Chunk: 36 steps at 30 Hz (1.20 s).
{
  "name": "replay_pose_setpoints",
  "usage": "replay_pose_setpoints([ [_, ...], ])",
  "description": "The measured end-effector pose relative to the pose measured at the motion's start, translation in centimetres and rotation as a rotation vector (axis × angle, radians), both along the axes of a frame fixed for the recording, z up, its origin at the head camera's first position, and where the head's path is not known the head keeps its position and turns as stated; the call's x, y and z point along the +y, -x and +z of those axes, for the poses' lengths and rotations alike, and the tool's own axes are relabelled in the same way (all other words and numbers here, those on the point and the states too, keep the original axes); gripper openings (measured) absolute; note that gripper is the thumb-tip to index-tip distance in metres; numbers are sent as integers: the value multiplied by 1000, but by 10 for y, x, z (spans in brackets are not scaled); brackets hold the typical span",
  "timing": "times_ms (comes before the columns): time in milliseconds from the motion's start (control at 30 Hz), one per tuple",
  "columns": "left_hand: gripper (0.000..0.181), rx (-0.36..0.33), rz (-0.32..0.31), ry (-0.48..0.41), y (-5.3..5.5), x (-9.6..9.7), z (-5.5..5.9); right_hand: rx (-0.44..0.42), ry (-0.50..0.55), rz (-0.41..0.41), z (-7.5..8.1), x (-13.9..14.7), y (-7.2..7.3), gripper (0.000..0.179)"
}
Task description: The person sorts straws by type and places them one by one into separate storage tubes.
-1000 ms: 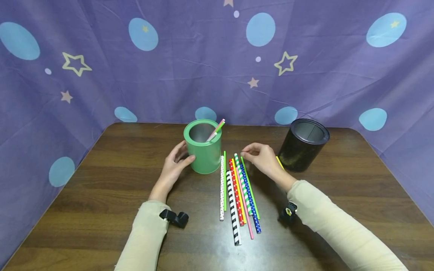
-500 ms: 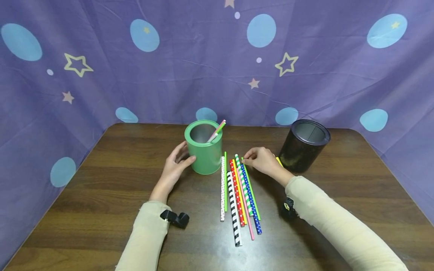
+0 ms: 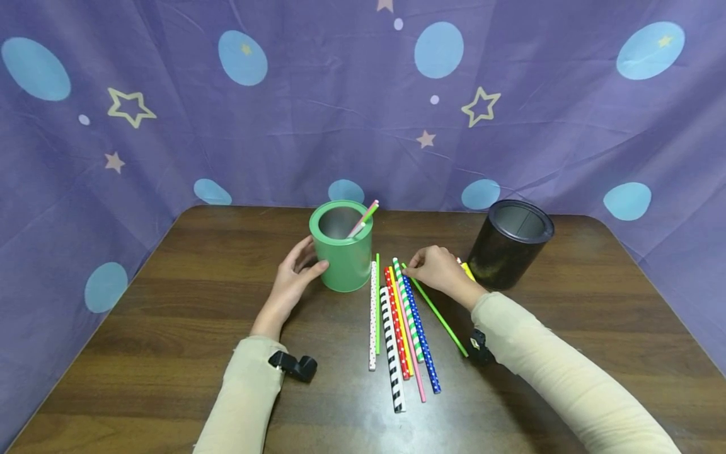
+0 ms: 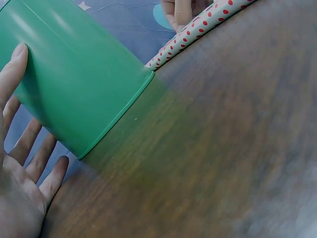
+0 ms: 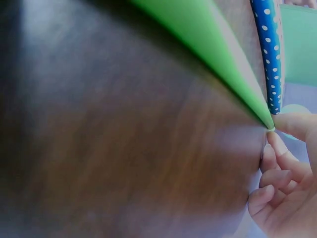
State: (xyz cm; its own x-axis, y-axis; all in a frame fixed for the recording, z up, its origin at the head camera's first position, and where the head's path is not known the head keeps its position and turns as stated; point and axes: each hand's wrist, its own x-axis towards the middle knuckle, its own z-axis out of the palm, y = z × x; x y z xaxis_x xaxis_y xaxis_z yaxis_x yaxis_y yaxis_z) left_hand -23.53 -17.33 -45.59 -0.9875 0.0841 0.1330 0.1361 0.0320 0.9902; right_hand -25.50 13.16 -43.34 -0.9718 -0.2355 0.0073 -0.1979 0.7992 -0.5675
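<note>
My right hand (image 3: pixel 439 272) pinches the far end of a thin green straw (image 3: pixel 441 318) between thumb and index finger; that straw (image 5: pixel 213 54) slants toward me in the right wrist view. My left hand (image 3: pixel 288 284) holds the green can (image 3: pixel 347 268) from its left side, thumb on the front and fingers around behind. A few straws (image 3: pixel 364 219), pink, green and white, lean out over the can's right rim. Beside the pinched straw lie several more, among them a blue dotted straw (image 3: pixel 425 340), a green-striped straw (image 3: pixel 413 321) and a black-striped straw (image 3: pixel 391 353).
A black can (image 3: pixel 501 258) stands at the right. Yellow straw ends (image 3: pixel 468 271) show between it and my right wrist. A white straw with red dots (image 3: pixel 372 321) lies just right of the green can. Behind the wooden table (image 3: pixel 187 302) hangs a purple cloth (image 3: pixel 283 151).
My right hand has come down a little and taken the green straw's far end. The straw's near end has swung to the right, away from the blue straw. My left hand stays put.
</note>
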Motion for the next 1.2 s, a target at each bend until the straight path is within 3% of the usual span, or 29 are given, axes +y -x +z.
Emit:
replay_pose_setpoints([
  [667,65,-3,3,5,0,0,0,44,-55,-27,1,-4,0,28],
  [900,65,3,1,4,0,0,0,-19,24,-80,9,1,-2,25],
  [1200,65,1,4,5,0,-1,0,15,187,-122,30,10,-3,23],
])
